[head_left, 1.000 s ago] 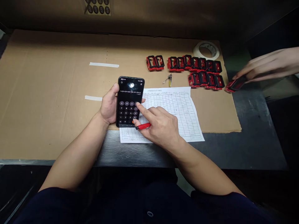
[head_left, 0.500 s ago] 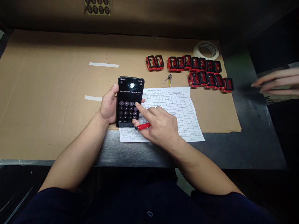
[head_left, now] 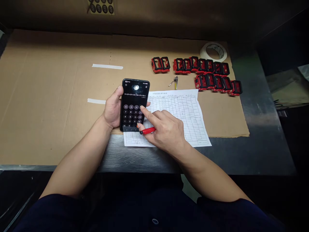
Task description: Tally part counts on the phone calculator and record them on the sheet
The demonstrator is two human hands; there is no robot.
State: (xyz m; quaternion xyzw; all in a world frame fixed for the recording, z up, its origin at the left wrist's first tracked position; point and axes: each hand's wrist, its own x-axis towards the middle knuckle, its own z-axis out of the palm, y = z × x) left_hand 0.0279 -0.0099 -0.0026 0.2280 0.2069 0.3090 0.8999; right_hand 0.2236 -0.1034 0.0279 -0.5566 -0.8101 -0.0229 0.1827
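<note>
Where two strips of pale tape (head_left: 107,67) lie on a brown cardboard sheet (head_left: 48,90), the person's left hand (head_left: 113,111) wraps around a black phone (head_left: 132,97), thumb along its left edge and a fingertip showing past the right edge; the other fingers are hidden behind it. The phone is held over the left part of a printed paper form (head_left: 191,119), its screen showing a calculator with a total I read as 1,412; the long sum above runs off the side.

Next along, the person's right hand (head_left: 169,130) grips a red pen (head_left: 149,130) narrowly between thumb and curled fingers, much of the barrel buried in the fist. Its index fingertip covers a key at the keypad's upper right, and the thumb is by an orange key lower down; I can't tell whether either is pressing. The form's small print is unreadable from here. Past its top edge sit small clippers (head_left: 176,83), then rows of red and black frames (head_left: 214,82), and behind them a roll of tape (head_left: 224,53).
</note>
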